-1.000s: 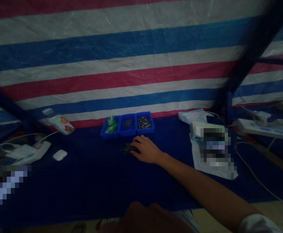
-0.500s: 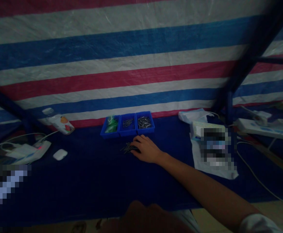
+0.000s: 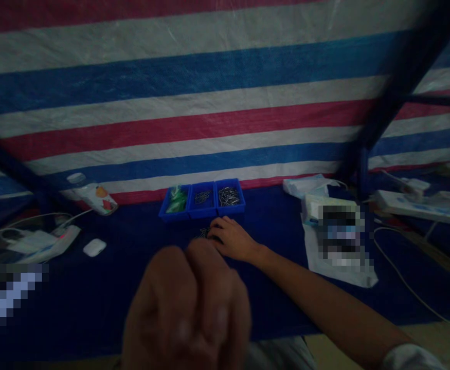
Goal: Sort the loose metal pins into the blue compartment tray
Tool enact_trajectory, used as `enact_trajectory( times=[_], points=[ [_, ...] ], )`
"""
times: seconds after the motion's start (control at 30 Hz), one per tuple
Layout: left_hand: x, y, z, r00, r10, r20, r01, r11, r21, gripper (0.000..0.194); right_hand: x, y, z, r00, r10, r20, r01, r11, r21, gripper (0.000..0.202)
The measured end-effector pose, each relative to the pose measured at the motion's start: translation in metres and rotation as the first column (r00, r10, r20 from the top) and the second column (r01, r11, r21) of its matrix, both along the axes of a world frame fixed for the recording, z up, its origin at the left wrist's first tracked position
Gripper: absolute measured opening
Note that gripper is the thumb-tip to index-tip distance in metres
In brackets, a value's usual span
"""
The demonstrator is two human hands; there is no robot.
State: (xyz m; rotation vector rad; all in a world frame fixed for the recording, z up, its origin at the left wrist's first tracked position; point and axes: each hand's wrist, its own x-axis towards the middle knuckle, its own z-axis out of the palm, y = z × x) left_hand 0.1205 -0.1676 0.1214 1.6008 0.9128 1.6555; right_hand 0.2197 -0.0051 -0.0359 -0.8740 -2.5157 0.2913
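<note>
My left hand (image 3: 188,308) is raised close to the camera at the bottom centre, blurred, its fingers curled and pressed together; whatever it may hold is not distinguishable. On the blue table surface (image 3: 132,288), my right hand (image 3: 232,238) rests with bent fingers at a small pile of thin metal pieces (image 3: 202,234). The pile is partly hidden by my hands. Just behind stand three joined blue bins: the left bin (image 3: 174,217) has green material in clear plastic, the middle bin (image 3: 202,211) some metal pieces, and the right bin (image 3: 231,209) a fuller heap of them.
At the left are a bottle (image 3: 100,199), a white power strip (image 3: 55,246) with cables and a small white case (image 3: 94,247). A box (image 3: 311,208) and white plastic (image 3: 313,252) lie at the right, near another power strip (image 3: 421,205). Striped sheeting hangs behind.
My left hand has risen from the bottom edge into full view, now covering part of the table in front of the pile. My right hand stays nearly in place.
</note>
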Motion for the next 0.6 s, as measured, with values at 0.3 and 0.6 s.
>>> enact_trajectory(
  times=[0.3, 0.6],
  points=[
    [-0.080, 0.153, -0.067, 0.753, 0.217, -0.621, -0.053, 0.961, 0.271, 0.014, 0.011, 0.006, 0.006, 1.000, -0.001, -0.013, 0.002, 1.000, 0.023, 0.018],
    [-0.110, 0.167, -0.122, 0.508, 0.073, -0.859, -0.004, 0.997, 0.082, 0.016, 0.018, 0.010, 0.007, 0.999, 0.033, 0.020, -0.033, 0.999, 0.029, 0.018]
  ],
)
